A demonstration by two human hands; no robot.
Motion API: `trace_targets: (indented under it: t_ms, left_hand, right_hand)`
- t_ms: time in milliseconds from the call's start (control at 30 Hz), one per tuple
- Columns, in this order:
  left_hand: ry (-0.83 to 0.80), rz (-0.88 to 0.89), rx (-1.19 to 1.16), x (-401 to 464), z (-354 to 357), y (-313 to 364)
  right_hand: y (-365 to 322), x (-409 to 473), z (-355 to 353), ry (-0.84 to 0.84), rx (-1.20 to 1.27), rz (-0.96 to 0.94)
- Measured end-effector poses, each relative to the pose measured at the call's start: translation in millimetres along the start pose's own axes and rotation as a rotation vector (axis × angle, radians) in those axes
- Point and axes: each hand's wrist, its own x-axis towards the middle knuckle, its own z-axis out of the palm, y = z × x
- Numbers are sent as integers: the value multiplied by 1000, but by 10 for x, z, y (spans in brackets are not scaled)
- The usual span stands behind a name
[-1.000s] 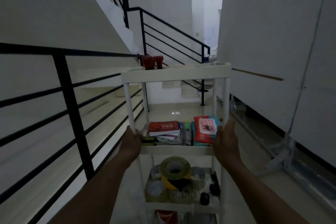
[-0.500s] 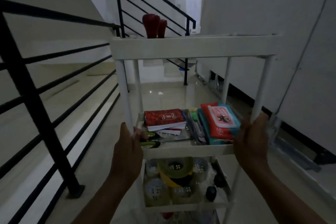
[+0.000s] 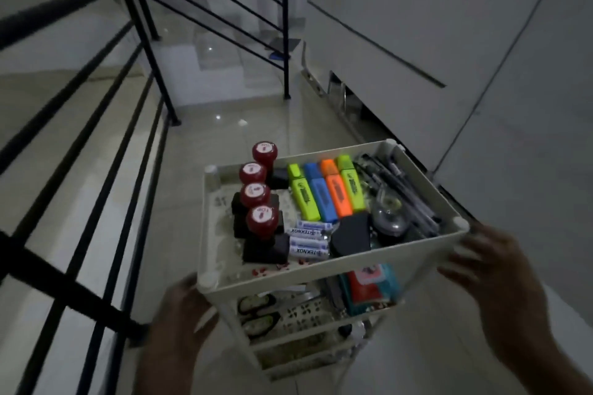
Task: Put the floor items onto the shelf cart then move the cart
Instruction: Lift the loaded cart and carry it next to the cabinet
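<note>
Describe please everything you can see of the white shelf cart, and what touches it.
The white shelf cart looks like plastic: stacked open trays on thin corner posts, standing on the glossy tiled floor beside a black railing. It appears tilted in this wide view. The top tray holds red-topped stamps, four highlighters, pens and small batteries; lower trays hold more items. The left hand grips its near left corner; the right hand is blurred by the near right corner.
</note>
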Motion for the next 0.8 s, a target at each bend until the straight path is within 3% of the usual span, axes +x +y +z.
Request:
trace_targets:
  t_ms: [67, 133, 267, 333, 500, 800]
  left_hand:
    - [-2, -81, -146, 136, -1, 237]
    - [-20, -148, -190, 287, 37, 469]
    - [-89, -178, -42, 345, 362, 555]
    - [-21, -143, 50, 359, 470, 441]
    - [83, -57, 215, 436, 603, 356]
    - [-135, -70, 319, 952, 1003, 488]
  right_hand:
    - [-470, 158, -19, -150, 32, 55]
    - [-881, 417, 90, -275, -132, 135]
    - [-927, 800, 444, -448, -504, 183]
    - [-796, 877, 476, -497, -554, 164]
    - [-801, 746, 491, -423, -572, 227]
    - [-784, 583, 201, -182, -475, 297]
